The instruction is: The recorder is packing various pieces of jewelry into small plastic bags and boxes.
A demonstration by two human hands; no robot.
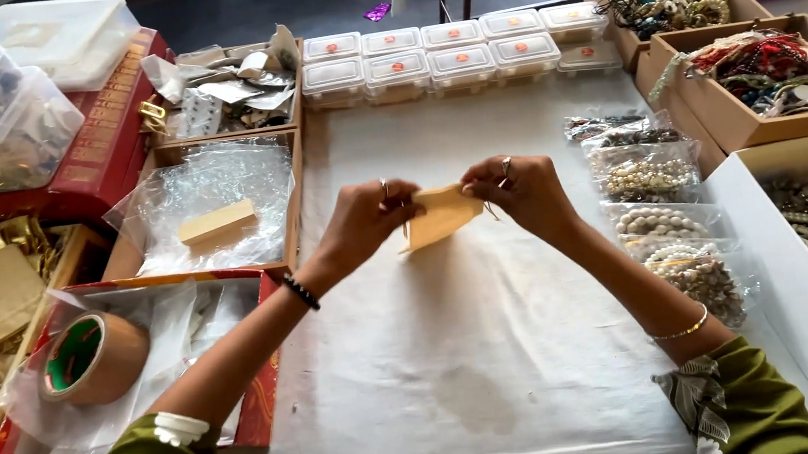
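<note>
Two hands pinch one small tan pouch (pixel 442 214) above the white tablecloth (pixel 492 346) — left hand (pixel 369 215) closed on its left edge, right hand (pixel 518 190) on its top-right corner — bead bags (pixel 653 176) just right of the grip.

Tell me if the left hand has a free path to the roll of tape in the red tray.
Probably yes, once it lets go: the left hand shares the tan pouch with the right hand. The roll of tape lies uncovered on plastic in the red tray, with nothing between.
</note>
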